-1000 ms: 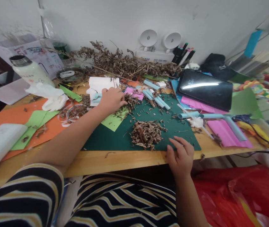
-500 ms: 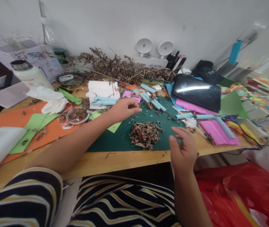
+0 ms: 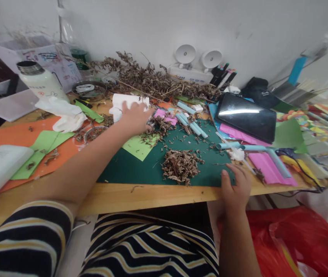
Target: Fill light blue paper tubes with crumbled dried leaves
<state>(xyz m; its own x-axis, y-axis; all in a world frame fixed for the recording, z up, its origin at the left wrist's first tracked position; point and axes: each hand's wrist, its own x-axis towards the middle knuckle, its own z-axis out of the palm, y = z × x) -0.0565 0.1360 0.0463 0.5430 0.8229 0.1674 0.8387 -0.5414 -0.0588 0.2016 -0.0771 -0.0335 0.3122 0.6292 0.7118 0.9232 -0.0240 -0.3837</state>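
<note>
My left hand (image 3: 135, 118) reaches forward with its fingers spread, over a white paper piece (image 3: 117, 99) and beside crumbled dry leaves (image 3: 161, 126). What lies under its palm is hidden. My right hand (image 3: 237, 185) rests at the table's front edge, its fingers apart and nothing in them. Between the hands, nearer the right one, a heap of dry brown leaves (image 3: 181, 165) sits on a dark green mat (image 3: 129, 169). A light green paper (image 3: 141, 148) lies partly beneath leaf bits. Several light blue paper tubes (image 3: 194, 125) lie behind the heap.
Dried leafy branches (image 3: 152, 82) stretch along the wall. A black tablet (image 3: 246, 117) leans over papers at the right, near pink paper (image 3: 272, 169). An open-topped bottle (image 3: 44, 82) and crumpled white tissue (image 3: 68, 115) stand left. A red plastic bag (image 3: 297, 238) hangs below the table.
My left hand has moved forward and left from above the mat to the white paper, spreading its fingers. My right hand has shifted right and lower, to the table edge.
</note>
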